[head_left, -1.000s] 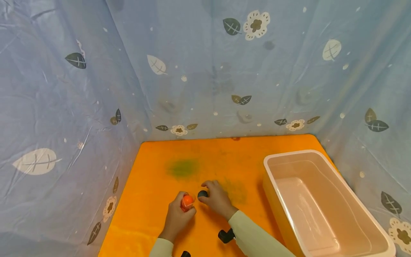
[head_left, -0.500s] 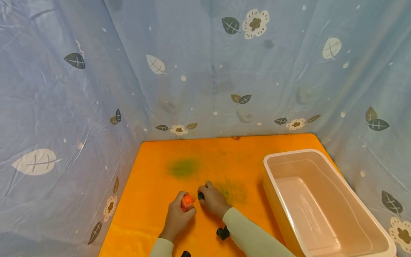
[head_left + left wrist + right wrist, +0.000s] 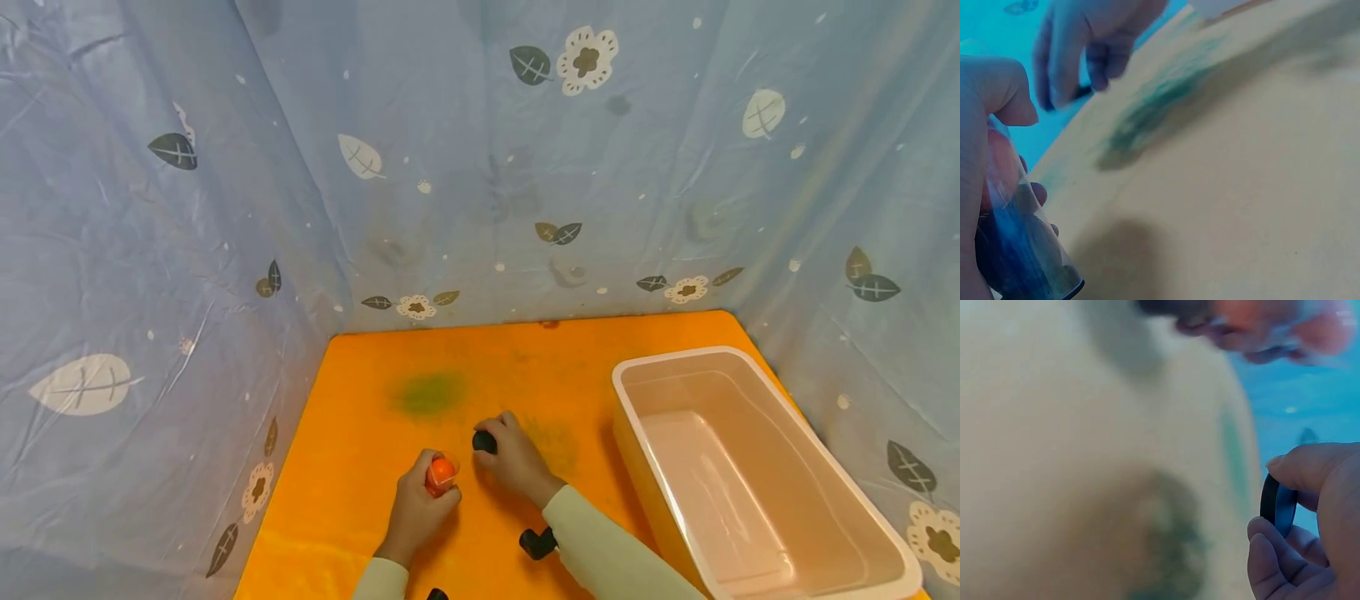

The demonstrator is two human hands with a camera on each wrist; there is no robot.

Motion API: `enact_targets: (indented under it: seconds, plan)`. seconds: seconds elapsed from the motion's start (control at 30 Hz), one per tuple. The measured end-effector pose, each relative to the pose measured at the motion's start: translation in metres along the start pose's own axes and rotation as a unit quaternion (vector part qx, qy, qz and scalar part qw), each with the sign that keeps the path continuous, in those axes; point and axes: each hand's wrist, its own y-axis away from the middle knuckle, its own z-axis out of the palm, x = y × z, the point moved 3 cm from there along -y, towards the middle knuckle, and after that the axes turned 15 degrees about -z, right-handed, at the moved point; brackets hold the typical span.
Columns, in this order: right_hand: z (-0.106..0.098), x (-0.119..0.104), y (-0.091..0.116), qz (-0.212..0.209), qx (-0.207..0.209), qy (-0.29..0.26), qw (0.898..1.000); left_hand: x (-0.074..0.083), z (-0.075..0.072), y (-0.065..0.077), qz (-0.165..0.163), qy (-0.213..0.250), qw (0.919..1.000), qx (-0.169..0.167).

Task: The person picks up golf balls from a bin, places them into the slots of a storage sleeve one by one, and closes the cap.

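My left hand [image 3: 416, 510] grips a clear cylindrical container [image 3: 1038, 253]. Inside it, an orange ball [image 3: 442, 471] shows near the top, and something dark fills the lower part in the left wrist view. Just to the right, my right hand [image 3: 521, 465] pinches a round black lid [image 3: 484, 442] between thumb and fingers. The right wrist view shows this lid [image 3: 1280, 503] edge-on, as a thin disc. Lid and container are apart, with a small gap between the hands. Much of the container is hidden behind the left fingers.
A large pale pink plastic bin [image 3: 626, 392] stands at the right of the orange table [image 3: 360, 375]. Green smudges [image 3: 429, 393] mark the tabletop. Blue patterned curtains [image 3: 465, 167] enclose the back and both sides. Black camera mounts [image 3: 537, 543] sit by the wrists.
The right hand first moved closer to the container, its fingers closing in around the lid, then drew back slightly right and away with the lid. The left hand has hardly moved.
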Motion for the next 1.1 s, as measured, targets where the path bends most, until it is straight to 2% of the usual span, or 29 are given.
enact_targets:
  seconds: [0.13,0.4,0.67,0.8,0.9,1.0,1.1]
  plan:
    - [-0.019,-0.015,0.001,-0.011,0.039,-0.007,0.999,0.000,0.004,0.000,0.008,0.001,1.0000,-0.004]
    - [-0.049,-0.056,0.006,-0.082,0.078,-0.038,0.993,0.008,0.016,-0.002,0.030,0.008,0.9992,-0.025]
    - [-0.064,-0.077,0.014,-0.105,0.049,-0.063,0.991,0.025,0.028,-0.009,0.066,0.024,0.9957,-0.060]
    - [-0.067,-0.080,0.019,-0.108,0.016,-0.043,0.993,0.033,0.032,-0.011,0.091,0.015,0.9932,-0.071]
    - [-0.069,-0.077,0.022,-0.095,-0.021,-0.019,0.995,0.036,0.034,-0.010,0.100,0.009,0.9924,-0.072]
    - [-0.070,-0.071,0.024,-0.075,-0.050,-0.019,0.996,0.035,0.036,-0.010,0.098,0.008,0.9924,-0.074]
    - [-0.071,-0.067,0.025,-0.063,-0.051,-0.040,0.996,0.034,0.037,-0.010,0.097,0.017,0.9921,-0.078]
